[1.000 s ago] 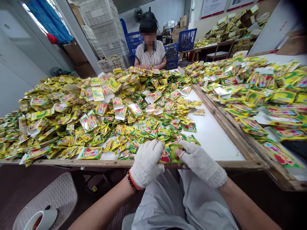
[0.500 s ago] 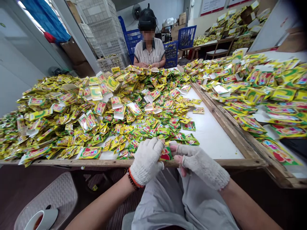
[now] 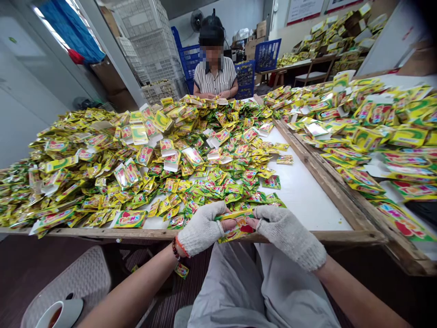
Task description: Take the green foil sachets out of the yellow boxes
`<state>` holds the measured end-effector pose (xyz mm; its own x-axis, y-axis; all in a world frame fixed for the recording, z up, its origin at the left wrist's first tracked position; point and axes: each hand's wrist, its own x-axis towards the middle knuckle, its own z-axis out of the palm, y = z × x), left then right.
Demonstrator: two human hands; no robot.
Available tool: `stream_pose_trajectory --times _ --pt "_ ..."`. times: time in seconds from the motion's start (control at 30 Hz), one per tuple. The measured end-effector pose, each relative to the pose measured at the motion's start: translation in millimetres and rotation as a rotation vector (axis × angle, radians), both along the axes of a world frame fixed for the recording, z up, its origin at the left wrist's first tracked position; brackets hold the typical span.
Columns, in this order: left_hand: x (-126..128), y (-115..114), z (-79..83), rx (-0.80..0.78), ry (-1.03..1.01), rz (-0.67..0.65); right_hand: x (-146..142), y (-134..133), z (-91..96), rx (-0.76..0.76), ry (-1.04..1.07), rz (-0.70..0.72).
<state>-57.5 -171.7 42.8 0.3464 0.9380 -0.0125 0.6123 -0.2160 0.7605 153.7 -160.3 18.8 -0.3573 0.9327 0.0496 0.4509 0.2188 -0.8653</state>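
Observation:
My left hand (image 3: 204, 229) and my right hand (image 3: 289, 234) both wear white knitted gloves that leave the fingertips bare. Between them, above the table's front edge, is a small flat printed box (image 3: 236, 228), yellow and green with red and colourful lettering. The left thumb and fingers pinch its left part, and the right thumb and fingers grip its right end. Its printed face is turned up towards me. Just beyond lie many small green and yellow sachets (image 3: 218, 187). A similar box (image 3: 129, 219) lies flat to the left of my left hand.
Heaps of open boxes and sachets (image 3: 85, 155) cover the left of the table. A wooden divider (image 3: 314, 173) separates more boxes (image 3: 403, 136) on the right. Across sits a person (image 3: 215, 75). A stool (image 3: 78, 282) holding a cup (image 3: 59, 314) stands lower left.
My left hand has moved slightly left and uncovered more of the box. My right fingers have closed on its right end. The view has shifted a little; a packet on the floor now shows.

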Motion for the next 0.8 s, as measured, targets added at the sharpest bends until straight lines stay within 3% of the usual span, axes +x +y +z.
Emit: stream_pose_trajectory --times 0.1,0.2,0.3,0.37,0.43,0.5,0.6,0.7,0.8 --pt "-2.5 15.4 2.6 -0.007 -0.095 -0.023 15.4 17.9 2.5 0.022 0.09 -0.056" --pt "-16.7 50.5 3.2 0.054 -0.159 0.116 49.3 42.5 13.7 0.03 0.581 -0.343" --pt "-38.0 98.2 -7.0 0.21 -0.008 0.304 73.4 64.4 30.8 0.111 0.924 -0.486" --pt "-45.7 127.7 -18.4 0.317 0.134 0.315 67.6 74.4 35.5 0.027 0.995 -0.471" --pt "-42.8 150.1 -28.7 0.396 0.231 0.223 44.1 82.5 29.5 -0.048 0.842 -0.424" --pt "-31.0 163.9 -34.5 0.456 0.337 0.039 12.7 91.4 14.7 -0.048 0.455 -0.319" --pt "-11.5 171.5 -35.1 0.559 0.605 -0.188 -25.1 104.9 -10.5 0.096 -0.169 -0.124" --pt "-7.6 171.6 -31.1 0.621 0.816 -0.17 -37.8 111.0 -25.5 0.194 -0.517 -0.015" --pt "-19.3 167.1 -25.1 0.595 0.822 -0.102 -34.3 108.2 -29.5 0.189 -0.532 -0.02"
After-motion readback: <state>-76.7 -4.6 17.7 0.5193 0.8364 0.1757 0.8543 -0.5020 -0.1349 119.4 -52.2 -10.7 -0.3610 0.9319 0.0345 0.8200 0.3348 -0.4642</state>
